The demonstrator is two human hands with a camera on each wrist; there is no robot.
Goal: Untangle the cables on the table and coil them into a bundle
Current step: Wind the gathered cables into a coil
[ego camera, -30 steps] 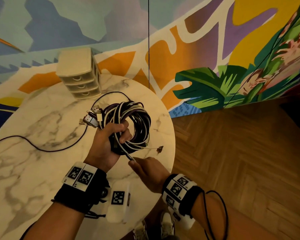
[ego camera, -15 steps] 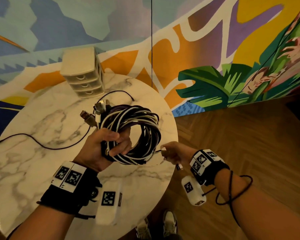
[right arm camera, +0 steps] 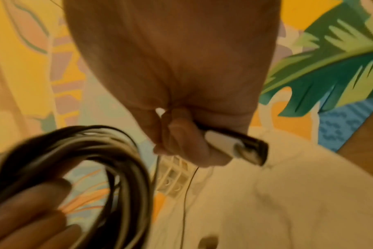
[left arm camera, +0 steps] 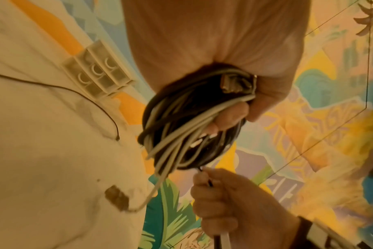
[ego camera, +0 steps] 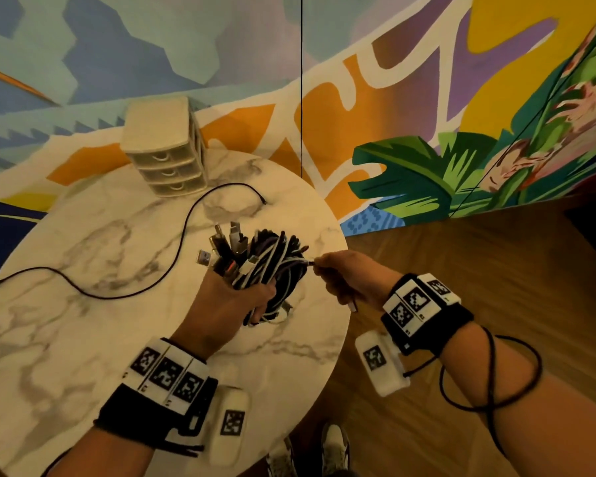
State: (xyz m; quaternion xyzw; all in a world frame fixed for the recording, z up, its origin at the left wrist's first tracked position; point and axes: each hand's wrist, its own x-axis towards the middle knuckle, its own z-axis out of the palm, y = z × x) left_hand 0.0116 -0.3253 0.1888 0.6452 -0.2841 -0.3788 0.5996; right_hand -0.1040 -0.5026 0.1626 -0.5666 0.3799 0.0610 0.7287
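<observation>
My left hand point(ego camera: 231, 304) grips a coil of black and white cables point(ego camera: 276, 266) above the round marble table point(ego camera: 83, 304). Several plugs point(ego camera: 227, 242) stick up out of the fist. The left wrist view shows the coil point(left arm camera: 181, 128) wrapped by my fingers point(left arm camera: 230, 118). My right hand point(ego camera: 344, 277) sits just right of the coil and grips two cable ends, one black and one white, whose plugs point(right arm camera: 238, 146) poke out below the fist. A loose black cable point(ego camera: 124, 290) lies across the table to the left.
A small cream drawer unit point(ego camera: 166, 153) stands at the table's far edge by the painted wall point(ego camera: 427, 98). A small brown tag point(left arm camera: 116, 198) lies on the marble. Wooden floor point(ego camera: 479, 270) lies to the right. A black cord point(ego camera: 489, 376) loops round my right forearm.
My right hand swung from below the coil round its right side and up to its top edge. My left hand turned the coil, so the plugs now point up.
</observation>
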